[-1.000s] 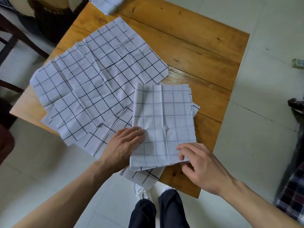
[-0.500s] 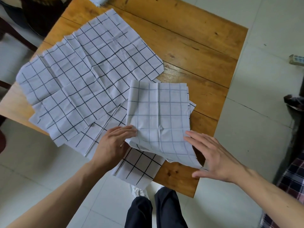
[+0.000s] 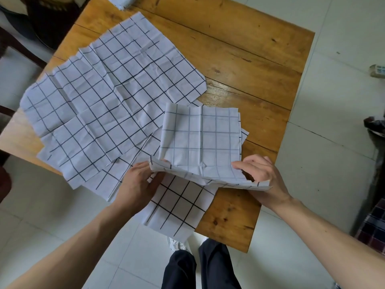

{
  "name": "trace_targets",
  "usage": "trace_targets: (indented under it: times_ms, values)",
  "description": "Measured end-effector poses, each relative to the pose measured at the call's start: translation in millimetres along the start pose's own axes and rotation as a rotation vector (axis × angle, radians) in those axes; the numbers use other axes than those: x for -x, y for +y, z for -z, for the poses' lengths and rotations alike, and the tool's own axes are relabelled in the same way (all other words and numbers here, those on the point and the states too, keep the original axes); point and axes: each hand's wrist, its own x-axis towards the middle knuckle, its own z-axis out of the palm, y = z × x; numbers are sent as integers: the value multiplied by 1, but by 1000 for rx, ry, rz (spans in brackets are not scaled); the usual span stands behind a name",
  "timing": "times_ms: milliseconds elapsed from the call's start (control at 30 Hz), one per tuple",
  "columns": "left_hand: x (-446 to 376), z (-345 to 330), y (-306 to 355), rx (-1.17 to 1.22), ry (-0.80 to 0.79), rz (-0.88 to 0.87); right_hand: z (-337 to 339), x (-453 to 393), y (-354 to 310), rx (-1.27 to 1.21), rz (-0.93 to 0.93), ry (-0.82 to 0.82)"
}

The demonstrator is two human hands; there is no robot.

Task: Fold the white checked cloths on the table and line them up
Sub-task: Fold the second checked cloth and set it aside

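Observation:
A folded white checked cloth [image 3: 200, 140] lies near the front right of the wooden table [image 3: 250, 65]. Its near edge is lifted off the surface. My left hand [image 3: 139, 182] holds the cloth's near left corner from below. My right hand [image 3: 260, 174] grips the near right corner, thumb on top and fingers beneath. An unfolded checked cloth [image 3: 112, 97] is spread over the table's left half. Another unfolded cloth [image 3: 177, 205] lies beneath both and hangs over the front edge.
A further bit of white cloth [image 3: 118, 1] shows at the table's far edge. Dark chair parts [image 3: 20, 44] stand at the left. A small box [image 3: 378, 70] lies on the tiled floor at right. My legs [image 3: 200, 268] are below the table's front edge.
The folded cloth's near edge has come up off the table. My right hand went from flat beside it to gripping its near right corner, and my left hand slid under the near left corner.

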Motion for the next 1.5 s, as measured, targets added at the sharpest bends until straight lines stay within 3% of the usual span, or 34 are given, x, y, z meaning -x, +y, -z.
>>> trace_targets:
  times_ms: [233,433,567,667,967,1500]
  values:
    - [0,5,-6,-6,34,-33,-7,1,0,66,-8,45]
    - [-3,7,-8,-45,67,82,-11,3,-4,-12,-110,104]
    - [-10,13,0,4,10,269,-9,6,-10,-199,-306,100]
    - [-16,18,4,9,-56,317,-10,6,-12,-226,-354,102]
    - [-38,12,11,38,33,511,-7,-12,-22,-322,-637,117]
    - [-54,0,17,-61,105,658,3,-28,-31,-291,-753,-7]
